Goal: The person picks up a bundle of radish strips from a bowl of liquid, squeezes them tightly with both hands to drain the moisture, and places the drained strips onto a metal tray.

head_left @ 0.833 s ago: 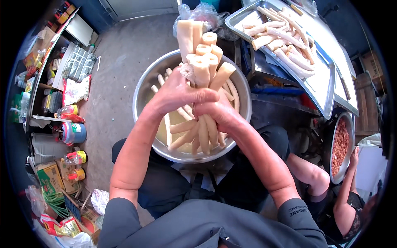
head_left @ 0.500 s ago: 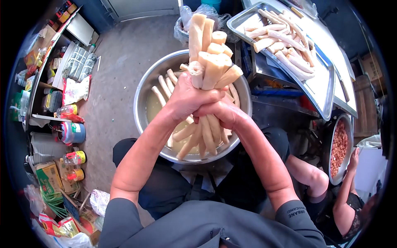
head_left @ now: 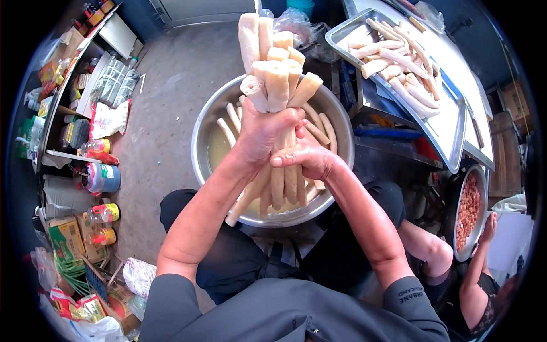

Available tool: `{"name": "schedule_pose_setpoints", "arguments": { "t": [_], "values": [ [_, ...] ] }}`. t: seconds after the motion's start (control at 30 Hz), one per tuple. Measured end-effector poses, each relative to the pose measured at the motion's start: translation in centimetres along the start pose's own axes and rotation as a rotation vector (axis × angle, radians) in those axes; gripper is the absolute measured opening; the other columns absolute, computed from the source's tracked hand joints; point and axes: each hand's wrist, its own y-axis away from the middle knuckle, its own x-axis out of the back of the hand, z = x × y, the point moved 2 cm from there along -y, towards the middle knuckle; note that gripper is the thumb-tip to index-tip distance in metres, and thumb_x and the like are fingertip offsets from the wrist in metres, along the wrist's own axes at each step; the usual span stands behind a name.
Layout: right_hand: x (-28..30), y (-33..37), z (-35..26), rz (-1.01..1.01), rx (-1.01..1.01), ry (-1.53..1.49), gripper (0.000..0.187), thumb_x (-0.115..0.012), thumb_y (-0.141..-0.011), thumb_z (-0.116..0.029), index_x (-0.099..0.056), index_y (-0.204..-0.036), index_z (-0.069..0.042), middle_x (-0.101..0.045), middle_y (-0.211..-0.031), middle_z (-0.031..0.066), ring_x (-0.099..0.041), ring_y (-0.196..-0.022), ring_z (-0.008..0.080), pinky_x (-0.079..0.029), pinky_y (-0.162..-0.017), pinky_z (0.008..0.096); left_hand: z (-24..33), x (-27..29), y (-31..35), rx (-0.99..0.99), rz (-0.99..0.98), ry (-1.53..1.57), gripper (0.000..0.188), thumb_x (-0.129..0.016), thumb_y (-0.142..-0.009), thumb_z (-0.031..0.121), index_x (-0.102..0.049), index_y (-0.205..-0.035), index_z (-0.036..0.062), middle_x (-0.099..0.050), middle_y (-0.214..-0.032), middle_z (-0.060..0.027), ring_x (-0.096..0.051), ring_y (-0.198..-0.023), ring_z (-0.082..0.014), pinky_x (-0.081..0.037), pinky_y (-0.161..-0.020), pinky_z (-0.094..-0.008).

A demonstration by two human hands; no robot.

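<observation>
Upright between my hands stands a thick bundle of long, pale tan, stick-like tubes [head_left: 277,85], their kind unclear; one upper end shows a small hollow. My left hand [head_left: 259,137] wraps the bundle just under its upper ends. Slightly lower, my right hand [head_left: 307,159] grips it from the other side, thumb lying across the front. The lower ends fan out over a large round metal basin [head_left: 197,142]. In the basin, cloudy yellowish liquid [head_left: 219,153] surrounds more loose tubes [head_left: 226,132], partly hidden by my hands and the bundle.
At right, a metal tray [head_left: 450,125] of similar tubes [head_left: 407,65] rests on a white-topped table. Below it is a pan of reddish-brown pieces [head_left: 467,208], with another person's hand [head_left: 488,228] nearby. Shelves, bottles [head_left: 102,213] and boxes [head_left: 67,242] line the left.
The bundle has risen a little and shifted left in the picture. My hands have moved slightly apart along it, and the right thumb now shows. The whole view has shifted slightly.
</observation>
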Motion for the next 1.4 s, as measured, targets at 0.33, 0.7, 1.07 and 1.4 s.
{"name": "schedule_pose_setpoints", "arguments": {
  "t": [0.33, 0.7, 1.07, 1.4],
  "values": [
    [-0.2, -0.1, 0.5, 0.092, -0.039, 0.1, 0.055, -0.076, -0.068, -0.001, -0.054, -0.118, 0.002, -0.066, -0.093, 0.0139, -0.068, -0.084, 0.023, -0.058, -0.081, 0.0365, -1.1, 0.5, -0.3, -0.05, -0.006, -0.101, 0.023, -0.063, -0.073, -0.003, -0.062, -0.096, -0.002, -0.062, -0.078, -0.0035, -0.061, -0.065, -0.0108, -0.052, -0.054, -0.0249],
    [-0.5, 1.2, 0.8, 0.293, 0.113, 0.206, 0.064, -0.071, -0.06, 0.001, -0.053, -0.122, 0.001, -0.063, -0.105, 0.0102, -0.064, -0.095, 0.0183, -0.055, -0.076, 0.0315, -2.9, 0.5, 0.0, -0.176, -0.05, -0.382, 0.027, -0.071, -0.067, 0.003, -0.066, -0.093, -0.0004, -0.067, -0.082, -0.001, -0.062, -0.076, -0.0059, -0.052, -0.066, -0.0252],
    [-0.9, 1.6, 0.3, 0.305, 0.112, 0.392, 0.066, -0.076, -0.068, -0.014, -0.051, -0.128, -0.001, -0.059, -0.113, 0.0086, -0.058, -0.104, 0.015, -0.052, -0.083, 0.0304, -3.0, 0.3, 0.3, -0.311, -0.09, -0.554, 0.037, -0.074, -0.065, 0.006, -0.065, -0.1, -0.0003, -0.069, -0.086, -0.0045, -0.066, -0.08, -0.0107, -0.053, -0.072, -0.0277],
    [0.0, 1.3, 1.2, 0.373, 0.102, 0.476, 0.066, -0.077, -0.072, -0.018, -0.049, -0.129, 0.001, -0.058, -0.118, 0.0112, -0.057, -0.108, 0.0171, -0.051, -0.086, 0.0322, -2.6, -0.2, 0.3, -0.41, -0.091, -0.647, 0.031, -0.075, -0.066, 0.006, -0.066, -0.095, 0.0008, -0.069, -0.083, -0.0047, -0.065, -0.074, -0.0115, -0.052, -0.067, -0.027]
  ]
}}
